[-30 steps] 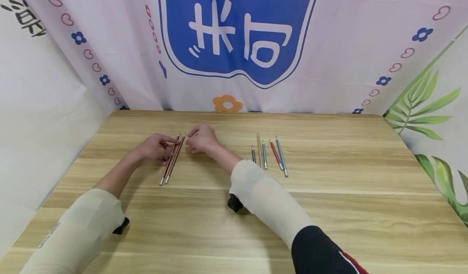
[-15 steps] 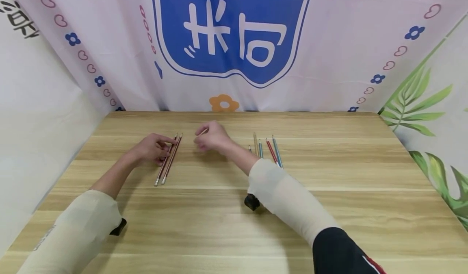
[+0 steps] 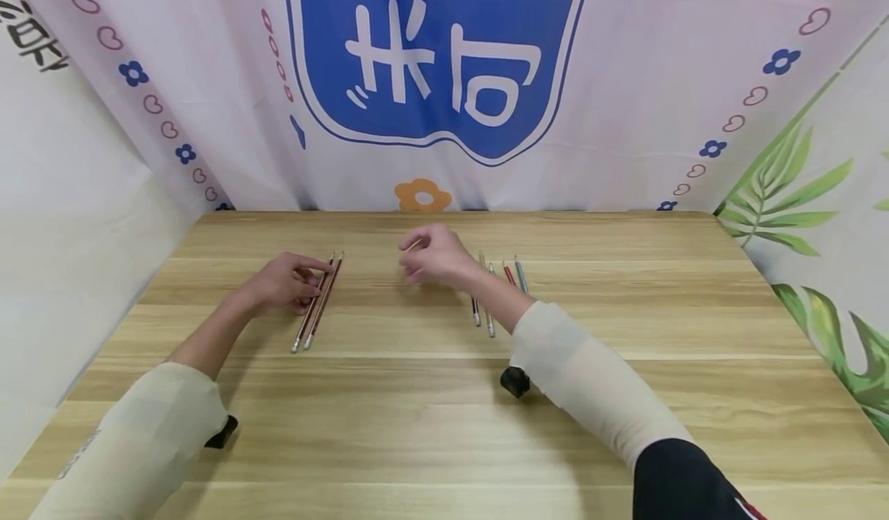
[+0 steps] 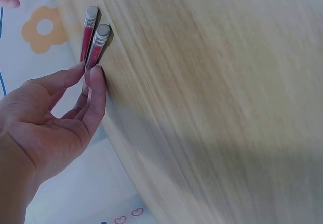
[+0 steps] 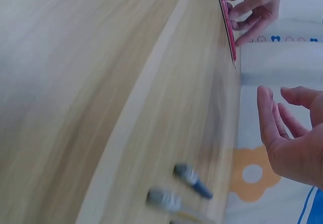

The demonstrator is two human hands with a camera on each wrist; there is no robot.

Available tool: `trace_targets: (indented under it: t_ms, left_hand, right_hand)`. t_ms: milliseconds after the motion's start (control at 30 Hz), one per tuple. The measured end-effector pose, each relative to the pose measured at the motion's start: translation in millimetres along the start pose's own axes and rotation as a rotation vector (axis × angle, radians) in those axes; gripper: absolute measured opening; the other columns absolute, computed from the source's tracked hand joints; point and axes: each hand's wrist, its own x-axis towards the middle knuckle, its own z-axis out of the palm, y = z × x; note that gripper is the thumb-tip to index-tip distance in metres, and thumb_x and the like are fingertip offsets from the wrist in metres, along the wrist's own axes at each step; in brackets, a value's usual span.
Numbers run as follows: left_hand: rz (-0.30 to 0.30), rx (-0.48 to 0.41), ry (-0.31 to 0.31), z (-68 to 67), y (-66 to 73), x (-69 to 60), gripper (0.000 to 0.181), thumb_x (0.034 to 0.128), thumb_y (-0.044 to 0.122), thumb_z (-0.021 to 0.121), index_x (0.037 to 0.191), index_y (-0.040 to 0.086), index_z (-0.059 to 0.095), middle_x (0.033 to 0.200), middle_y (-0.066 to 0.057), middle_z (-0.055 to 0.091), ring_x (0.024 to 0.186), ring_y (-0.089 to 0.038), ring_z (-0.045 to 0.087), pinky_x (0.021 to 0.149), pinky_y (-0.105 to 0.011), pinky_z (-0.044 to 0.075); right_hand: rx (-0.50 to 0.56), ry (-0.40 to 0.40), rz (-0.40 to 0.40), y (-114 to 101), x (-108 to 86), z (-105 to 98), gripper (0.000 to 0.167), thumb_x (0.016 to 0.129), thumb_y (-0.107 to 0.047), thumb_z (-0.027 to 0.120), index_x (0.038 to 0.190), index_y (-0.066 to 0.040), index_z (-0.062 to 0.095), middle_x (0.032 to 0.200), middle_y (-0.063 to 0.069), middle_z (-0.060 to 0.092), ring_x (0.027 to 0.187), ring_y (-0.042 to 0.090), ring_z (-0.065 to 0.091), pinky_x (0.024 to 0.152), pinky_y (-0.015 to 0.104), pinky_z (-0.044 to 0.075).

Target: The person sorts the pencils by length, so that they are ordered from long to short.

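Two dark red pencils [image 3: 314, 327] with white erasers lie side by side, slanting, on the left half of the table. My left hand [image 3: 283, 281] is at them, thumb and fingertips pinching about the shafts; their eraser ends [image 4: 103, 31] stick out past the fingertips in the left wrist view. To the right, my right hand [image 3: 437, 256] is raised over the table, fingers loosely curved, a gap between thumb and fingers [image 5: 266, 110], and nothing held. Just beyond it lie several other pencils, among them a dark blue one [image 3: 476, 313] and a red one [image 3: 509, 274], partly hidden by my right forearm.
The wooden table [image 3: 389, 427] ends at a printed cloth [image 3: 611, 142] hanging along the back. White sheeting [image 3: 76, 196] borders the left side, and a leaf-printed one [image 3: 819, 258] the right. A small black block [image 3: 515, 382] sits under the right cuff.
My right hand has moved right, away from the dark red pencils and toward the other pencils, its forearm now covering part of them. My left hand stays at the dark red pencils.
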Motion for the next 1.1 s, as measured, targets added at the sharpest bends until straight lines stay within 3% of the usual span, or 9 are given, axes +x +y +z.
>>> trace_targets:
  t_ms: [333, 600, 733, 900, 1100]
  left_hand:
    - [0.031, 0.064, 0.036, 0.5, 7.1, -1.5, 0.046, 0.0953, -0.013, 0.060, 0.140, -0.015, 0.051, 0.103, -0.023, 0.054, 0.075, -0.021, 0.062, 0.059, -0.035, 0.064]
    - [0.080, 0.080, 0.101, 4.9, 15.9, -1.2, 0.043, 0.0911, -0.011, 0.060, 0.134, -0.016, 0.056, 0.096, -0.019, 0.057, 0.071, -0.018, 0.065, 0.059, -0.030, 0.064]
    - [0.094, 0.125, 0.131, 8.4, 23.9, -0.8, 0.041, 0.0909, -0.009, 0.063, 0.131, -0.014, 0.060, 0.095, -0.018, 0.060, 0.069, -0.019, 0.062, 0.056, -0.027, 0.061]
    - [0.100, 0.120, 0.130, 15.5, 33.2, 0.9, 0.039, 0.0944, -0.007, 0.064, 0.133, -0.014, 0.059, 0.098, -0.019, 0.060, 0.073, -0.023, 0.063, 0.055, -0.031, 0.061]
    - [0.156, 0.098, 0.110, 25.6, 43.9, 4.8, 0.039, 0.0955, -0.008, 0.063, 0.133, -0.016, 0.057, 0.094, -0.019, 0.063, 0.070, -0.023, 0.062, 0.054, -0.028, 0.059]
  right_hand:
    - [0.017, 0.045, 0.004, 5, -13.4, -32, 0.034, 0.094, 0.009, 0.065, 0.126, 0.016, 0.060, 0.093, 0.013, 0.064, 0.101, 0.049, 0.068, 0.087, 0.047, 0.064]
    - [-0.063, 0.083, 0.011, 9, -27.3, -57, 0.032, 0.095, 0.006, 0.066, 0.125, 0.015, 0.060, 0.098, 0.019, 0.067, 0.086, 0.032, 0.071, 0.082, 0.042, 0.066]
    - [-0.079, 0.095, 0.025, 12, -32.8, -68, 0.031, 0.095, 0.006, 0.064, 0.125, 0.015, 0.059, 0.108, 0.028, 0.068, 0.090, 0.037, 0.072, 0.081, 0.041, 0.066]
    - [-0.104, 0.103, 0.033, 18, -38.2, -82, 0.031, 0.096, 0.005, 0.064, 0.125, 0.015, 0.059, 0.111, 0.031, 0.067, 0.089, 0.035, 0.072, 0.079, 0.039, 0.067]
    - [-0.135, 0.114, 0.032, 22, -45.1, -94, 0.031, 0.095, 0.006, 0.066, 0.124, 0.015, 0.060, 0.107, 0.029, 0.068, 0.081, 0.027, 0.071, 0.070, 0.032, 0.066]
